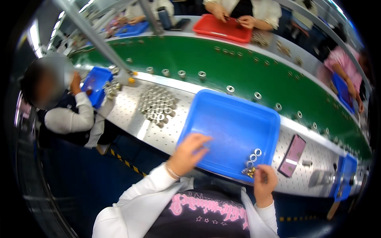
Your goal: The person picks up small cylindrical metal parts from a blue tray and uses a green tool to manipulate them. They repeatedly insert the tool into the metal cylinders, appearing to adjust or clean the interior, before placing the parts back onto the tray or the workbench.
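A large blue tray (232,107) lies on the perforated metal bench in front of me. Over its left front edge reaches my left hand (188,154), its fingers apart and nothing seen in them. At the near right corner, the fingers of my right hand (265,181) are closed in a pinch; a small dark thing shows at them, too blurred to name. Beside these fingers, a few small gold-coloured parts (249,172) sit in the tray corner. Three silver metal rings (253,158) stand in a row just beyond them.
Left of the tray, many silver rings (158,102) are grouped on the bench. A green conveyor belt (174,53) carries spaced rings beyond it. A pink phone (292,156) lies to the right. A co-worker with a small blue tray (95,81) sits left; others work across the belt by a red tray (222,28).
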The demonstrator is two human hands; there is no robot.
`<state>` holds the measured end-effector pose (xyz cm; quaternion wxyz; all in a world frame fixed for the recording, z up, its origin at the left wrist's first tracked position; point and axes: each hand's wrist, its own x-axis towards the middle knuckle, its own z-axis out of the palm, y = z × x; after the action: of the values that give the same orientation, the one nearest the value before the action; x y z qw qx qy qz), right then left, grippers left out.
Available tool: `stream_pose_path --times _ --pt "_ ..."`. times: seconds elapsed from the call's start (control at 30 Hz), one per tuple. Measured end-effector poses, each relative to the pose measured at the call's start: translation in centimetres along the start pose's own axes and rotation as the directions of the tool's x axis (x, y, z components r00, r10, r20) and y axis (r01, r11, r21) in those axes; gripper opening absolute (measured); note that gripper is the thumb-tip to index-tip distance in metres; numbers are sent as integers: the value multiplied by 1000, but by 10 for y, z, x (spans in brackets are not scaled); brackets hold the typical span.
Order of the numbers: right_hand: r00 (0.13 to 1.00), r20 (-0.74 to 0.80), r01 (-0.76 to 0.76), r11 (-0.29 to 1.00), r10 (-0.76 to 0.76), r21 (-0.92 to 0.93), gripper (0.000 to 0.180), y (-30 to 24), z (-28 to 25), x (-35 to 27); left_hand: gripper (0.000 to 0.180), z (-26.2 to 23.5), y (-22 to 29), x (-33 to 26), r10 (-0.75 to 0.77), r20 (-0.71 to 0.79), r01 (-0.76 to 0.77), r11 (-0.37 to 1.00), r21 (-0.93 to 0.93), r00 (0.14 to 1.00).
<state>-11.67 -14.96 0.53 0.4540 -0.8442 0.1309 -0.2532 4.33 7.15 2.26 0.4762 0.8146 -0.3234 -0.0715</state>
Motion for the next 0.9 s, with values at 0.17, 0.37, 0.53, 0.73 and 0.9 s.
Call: stream_pose_path --times 0.17,0.37,0.53,0.73,0.9 --pt "936 324 142 990 -139 13 26 -26 44 11 40 45 16 -12 142 198 -105 976 -188 970" --pt "942 335 -24 999 9 42 13 -23 45 7 43 44 16 -13 101 253 -54 981 -186 962" --pt "929 203 -349 913 309 210 6 -9 42 4 30 43 15 -11 76 30 -62 943 -326 997" --pt "928 230 -360 866 294 347 11 -12 47 10 27 42 -5 -17 -43 167 99 933 -346 985" --pt "904 320 -392 848 283 356 11 -15 53 8 33 45 -9 -20 -87 328 269 782 -563 941"
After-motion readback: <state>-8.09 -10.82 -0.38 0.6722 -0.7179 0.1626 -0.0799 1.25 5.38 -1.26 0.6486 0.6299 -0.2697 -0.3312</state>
